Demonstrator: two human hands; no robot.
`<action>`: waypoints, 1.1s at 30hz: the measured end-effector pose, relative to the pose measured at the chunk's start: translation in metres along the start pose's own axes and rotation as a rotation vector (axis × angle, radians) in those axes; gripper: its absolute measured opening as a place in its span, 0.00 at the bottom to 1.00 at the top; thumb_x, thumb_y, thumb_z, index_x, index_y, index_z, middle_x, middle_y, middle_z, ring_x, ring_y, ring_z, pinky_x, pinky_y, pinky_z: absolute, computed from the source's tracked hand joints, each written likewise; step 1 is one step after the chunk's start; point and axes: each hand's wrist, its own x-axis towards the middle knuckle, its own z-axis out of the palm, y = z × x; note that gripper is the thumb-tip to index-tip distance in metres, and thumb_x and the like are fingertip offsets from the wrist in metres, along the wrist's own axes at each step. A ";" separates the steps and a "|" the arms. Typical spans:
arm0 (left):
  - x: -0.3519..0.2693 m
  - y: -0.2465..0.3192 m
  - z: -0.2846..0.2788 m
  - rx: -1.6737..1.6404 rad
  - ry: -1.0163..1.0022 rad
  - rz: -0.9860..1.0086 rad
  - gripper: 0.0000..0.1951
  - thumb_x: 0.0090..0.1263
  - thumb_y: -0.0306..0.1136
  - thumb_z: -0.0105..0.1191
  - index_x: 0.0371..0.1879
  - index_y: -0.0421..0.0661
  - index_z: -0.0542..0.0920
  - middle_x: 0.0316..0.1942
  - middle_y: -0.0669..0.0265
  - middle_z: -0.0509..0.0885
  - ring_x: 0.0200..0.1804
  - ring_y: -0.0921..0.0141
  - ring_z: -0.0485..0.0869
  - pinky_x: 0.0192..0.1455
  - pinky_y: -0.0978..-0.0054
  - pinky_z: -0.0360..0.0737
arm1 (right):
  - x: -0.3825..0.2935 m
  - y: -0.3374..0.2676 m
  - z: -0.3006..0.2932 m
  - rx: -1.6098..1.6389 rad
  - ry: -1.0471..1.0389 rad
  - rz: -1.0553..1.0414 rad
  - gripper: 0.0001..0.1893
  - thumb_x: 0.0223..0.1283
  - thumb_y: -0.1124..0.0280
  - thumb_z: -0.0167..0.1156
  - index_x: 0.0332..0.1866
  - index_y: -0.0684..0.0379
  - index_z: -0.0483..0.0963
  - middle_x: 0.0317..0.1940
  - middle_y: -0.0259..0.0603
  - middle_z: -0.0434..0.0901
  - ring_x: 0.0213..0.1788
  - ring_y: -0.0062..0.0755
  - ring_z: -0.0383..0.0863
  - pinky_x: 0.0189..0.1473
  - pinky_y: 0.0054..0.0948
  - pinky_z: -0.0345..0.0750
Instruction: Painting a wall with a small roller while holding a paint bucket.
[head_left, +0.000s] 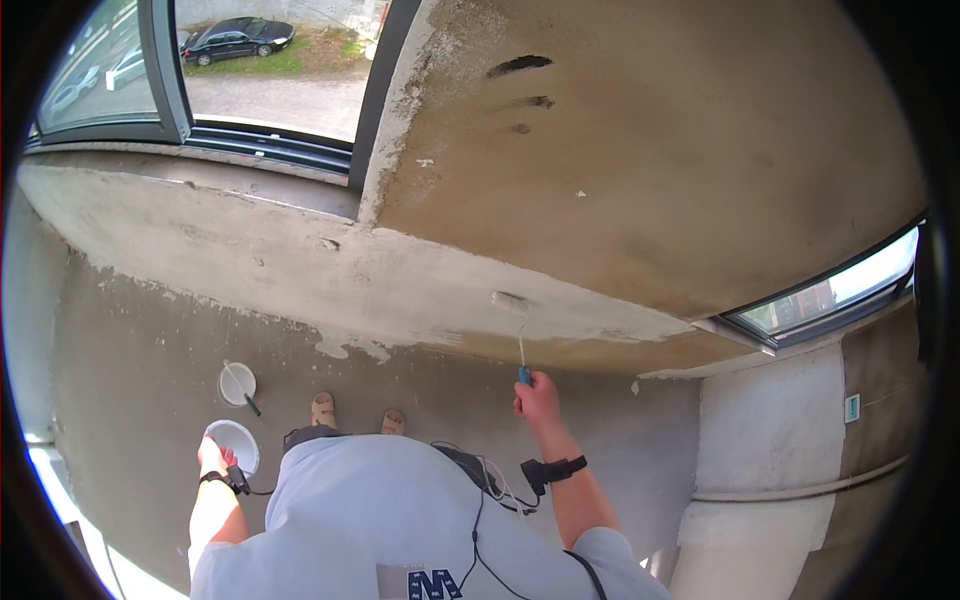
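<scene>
My right hand (538, 396) grips the blue handle of a paint roller (510, 302), its thumb along the grip. The roller's white sleeve lies against the low wall (420, 277), on a pale coated stretch. Below it, a brown uncoated strip (585, 352) runs along the foot of the wall. My left hand (216, 453) holds a white bowl-like container (236, 442) by its rim, beside my hip. What the container holds cannot be made out.
On the floor (150, 345) to my left stands a white bucket (238, 382) with a dark-handled tool in it. A brown wall section (637, 150) rises ahead, beside an open window (270, 97). A pipe (795, 493) runs along the right wall. Cables (495, 480) hang at my waist.
</scene>
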 end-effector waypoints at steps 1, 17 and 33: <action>0.001 -0.006 -0.004 -0.006 0.010 -0.009 0.25 0.66 0.52 0.49 0.60 0.56 0.68 0.49 0.65 0.73 0.46 0.66 0.75 0.47 0.61 0.73 | -0.004 -0.010 -0.002 0.119 -0.035 0.021 0.15 0.57 0.72 0.58 0.48 0.68 0.72 0.27 0.40 0.77 0.19 0.23 0.77 0.20 0.26 0.74; -0.004 -0.025 -0.022 -0.168 -0.051 0.000 0.31 0.64 0.49 0.50 0.66 0.55 0.61 0.59 0.61 0.67 0.57 0.62 0.71 0.59 0.57 0.67 | -0.002 -0.049 0.019 0.248 -0.132 0.015 0.06 0.58 0.74 0.57 0.29 0.65 0.72 0.20 0.36 0.73 0.13 0.22 0.70 0.15 0.26 0.67; -0.053 -0.082 -0.120 -0.336 0.088 -0.026 0.22 0.63 0.53 0.52 0.50 0.54 0.70 0.41 0.69 0.72 0.39 0.68 0.73 0.44 0.64 0.73 | 0.110 0.019 0.116 0.126 -0.260 0.291 0.10 0.54 0.77 0.53 0.19 0.62 0.67 0.12 0.35 0.65 0.10 0.26 0.63 0.13 0.27 0.60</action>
